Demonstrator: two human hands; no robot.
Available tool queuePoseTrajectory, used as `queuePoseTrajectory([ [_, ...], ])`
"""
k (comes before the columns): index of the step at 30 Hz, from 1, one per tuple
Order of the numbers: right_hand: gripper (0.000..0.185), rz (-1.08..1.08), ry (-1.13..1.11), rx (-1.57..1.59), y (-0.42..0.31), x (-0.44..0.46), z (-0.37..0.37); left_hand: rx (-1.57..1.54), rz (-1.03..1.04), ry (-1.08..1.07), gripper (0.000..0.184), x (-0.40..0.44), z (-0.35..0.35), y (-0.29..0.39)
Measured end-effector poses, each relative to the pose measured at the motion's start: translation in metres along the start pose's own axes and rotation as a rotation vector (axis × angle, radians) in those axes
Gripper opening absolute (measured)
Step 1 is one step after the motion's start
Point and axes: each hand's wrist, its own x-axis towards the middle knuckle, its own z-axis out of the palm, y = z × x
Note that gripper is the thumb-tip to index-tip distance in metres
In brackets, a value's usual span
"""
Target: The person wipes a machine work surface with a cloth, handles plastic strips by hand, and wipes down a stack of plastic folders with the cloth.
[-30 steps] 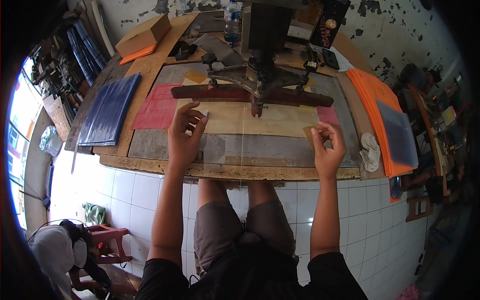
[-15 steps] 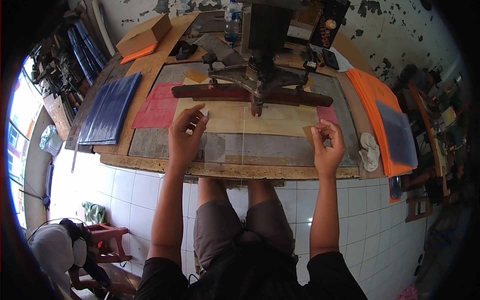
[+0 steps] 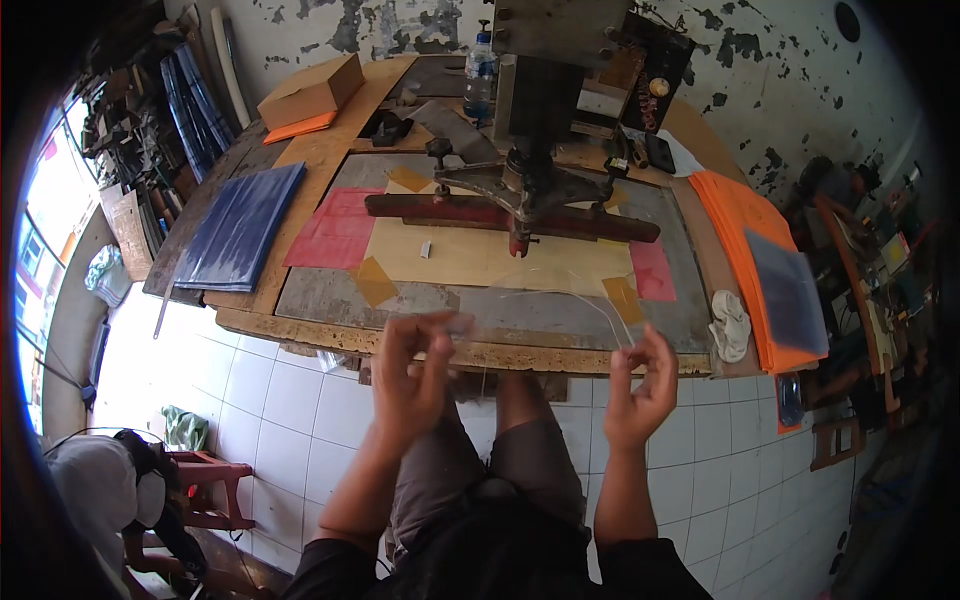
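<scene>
A clear plastic sheet (image 3: 560, 310) stretches between my hands above the table's front edge, bent upward, with pale reflections along its curve. Most of its outline is hard to see. My right hand (image 3: 640, 395) pinches its right side between thumb and fingers. On the left, my left hand (image 3: 412, 385) is closed, thumb towards fingers, at the sheet's other side; its fingertips are blurred. Beyond the hands a cream sheet (image 3: 500, 262) lies under the red-brown press bar (image 3: 470, 212). A small white piece (image 3: 426, 249) rests on the cream sheet, near brown tape pieces (image 3: 374, 283).
The press head (image 3: 525, 185) hangs over the table's middle. Blue plastic sheets (image 3: 240, 225) lie at left, orange sheets (image 3: 735, 215) at right beside a white cloth (image 3: 730, 325). A cardboard box (image 3: 312, 90) and a bottle (image 3: 480, 80) stand behind. Another person (image 3: 95, 500) is at lower left.
Both hands have drawn back from the press towards my body, bringing the clear sheet past the table edge. The left hand has also shifted right, uncovering the small white piece and a tape piece.
</scene>
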Motion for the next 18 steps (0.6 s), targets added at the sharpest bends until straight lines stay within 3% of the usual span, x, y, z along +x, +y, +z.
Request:
queuePoseTrajectory([
  [3,0.041,-0.271,0.026,-0.059,-0.028,-0.007,0.003,-0.07,0.167,0.04,0.018,-0.035,0.016,0.001],
  [4,0.038,-0.258,0.004,-0.032,-0.035,-0.011,0.003,-0.123,0.24,0.067,0.021,-0.043,0.022,-0.001],
  [8,0.037,-0.276,-0.124,0.107,-0.069,-0.025,0.016,-0.225,0.188,0.033,0.017,-0.059,0.046,0.009],
  [11,0.038,-0.385,-0.234,-0.027,-0.083,-0.035,0.023,-0.343,0.053,-0.084,0.015,-0.066,0.049,0.022],
  [15,0.038,-0.357,-0.286,-0.105,-0.09,-0.039,0.031,-0.721,0.006,-0.166,0.031,-0.066,0.053,0.019],
  [18,0.037,-0.318,-0.339,-0.038,-0.087,-0.042,0.031,-0.698,-0.094,-0.228,0.041,-0.06,0.044,0.026],
])
